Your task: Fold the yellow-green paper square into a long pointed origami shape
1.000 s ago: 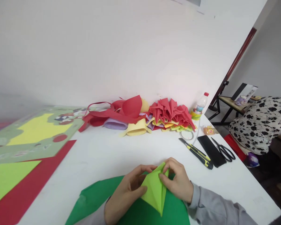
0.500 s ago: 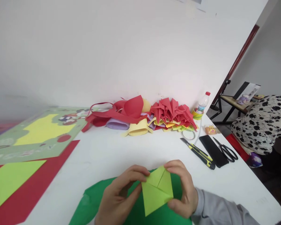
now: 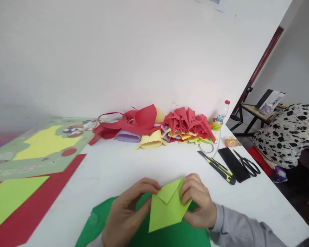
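Observation:
A folded lime-green paper point(image 3: 162, 213), with a triangular flap along its upper edge, is held up between both hands. My left hand point(image 3: 128, 211) pinches its upper left corner between thumb and fingers. On the right edge, my right hand point(image 3: 199, 202) grips the paper, its curled fingers over the front and the thumb low by the lower right side. Beneath the hands lies a dark green sheet point(image 3: 98, 218), partly covered by them and by the folded paper.
Red folded paper pieces point(image 3: 186, 120) are heaped by the wall, beside curled red paper point(image 3: 144, 120). To the right lie a utility knife point(image 3: 218, 168), a black case point(image 3: 234, 164), scissors point(image 3: 248, 166) and a tape roll point(image 3: 206, 147), near a bottle point(image 3: 221, 113). Red sheets point(image 3: 48, 199) lie left.
The lime-green paper has turned and shifted slightly left, and its upper flap now shows as one triangle. My right hand's fingers have curled in over the right edge.

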`<state>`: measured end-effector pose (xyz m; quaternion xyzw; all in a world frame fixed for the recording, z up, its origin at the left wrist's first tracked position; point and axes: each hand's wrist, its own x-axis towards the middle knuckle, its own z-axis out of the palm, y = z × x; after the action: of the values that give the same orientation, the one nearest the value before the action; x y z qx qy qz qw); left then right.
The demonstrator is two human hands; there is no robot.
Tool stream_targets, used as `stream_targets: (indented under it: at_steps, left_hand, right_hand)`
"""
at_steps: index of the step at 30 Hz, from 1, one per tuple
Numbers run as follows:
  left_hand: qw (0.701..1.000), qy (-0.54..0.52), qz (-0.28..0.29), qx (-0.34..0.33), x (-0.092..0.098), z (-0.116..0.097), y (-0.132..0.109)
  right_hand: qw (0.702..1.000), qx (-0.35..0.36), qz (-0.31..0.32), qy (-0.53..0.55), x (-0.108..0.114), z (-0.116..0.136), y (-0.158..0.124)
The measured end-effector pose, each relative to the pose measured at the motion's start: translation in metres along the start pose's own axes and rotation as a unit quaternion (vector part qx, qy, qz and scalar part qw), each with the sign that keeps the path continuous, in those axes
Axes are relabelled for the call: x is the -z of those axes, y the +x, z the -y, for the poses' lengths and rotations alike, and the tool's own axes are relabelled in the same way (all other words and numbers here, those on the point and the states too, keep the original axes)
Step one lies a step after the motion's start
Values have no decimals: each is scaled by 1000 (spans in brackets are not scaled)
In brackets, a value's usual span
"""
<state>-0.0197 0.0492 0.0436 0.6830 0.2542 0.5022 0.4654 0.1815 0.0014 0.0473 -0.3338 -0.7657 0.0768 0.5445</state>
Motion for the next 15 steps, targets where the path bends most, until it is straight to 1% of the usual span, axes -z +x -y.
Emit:
stream_targets:
  at_steps: [1,2,3,4,5,7,8,10,12,15]
  left_hand:
    - [1000,-12,11,17,2,-1,1]
    - [998,-26,33,40,3,-2,2]
    - [995,-47,65,67,4,-4,2]
    - [987,-75,109,95,3,-6,3]
    - [974,-111,156,121,2,-8,3]
    - [939,-200,229,158,-2,-10,3]
    - [924,-246,240,168,-6,-11,2]
    - [904,-310,230,182,-11,-10,0]
    - [895,-344,199,201,-15,-9,-1]
    - [886,-363,177,226,-17,-7,-2]
  right_hand:
    - [999,-23,-18,28,0,0,0]
    - [995,-64,-32,63,0,-1,0]
    - [986,-121,-41,103,-1,-1,-1]
    - [970,-189,-45,143,-1,-1,-2]
    - [947,-260,-46,181,-1,-2,-3]
    - [889,-381,-45,250,-3,-3,-4]
    - [862,-420,-47,280,-4,-3,-5]
    - [820,-459,-60,336,-8,-4,-5]
    - [796,-471,-74,374,-11,-3,-5]
    - [773,-479,-91,406,-16,-1,-6]
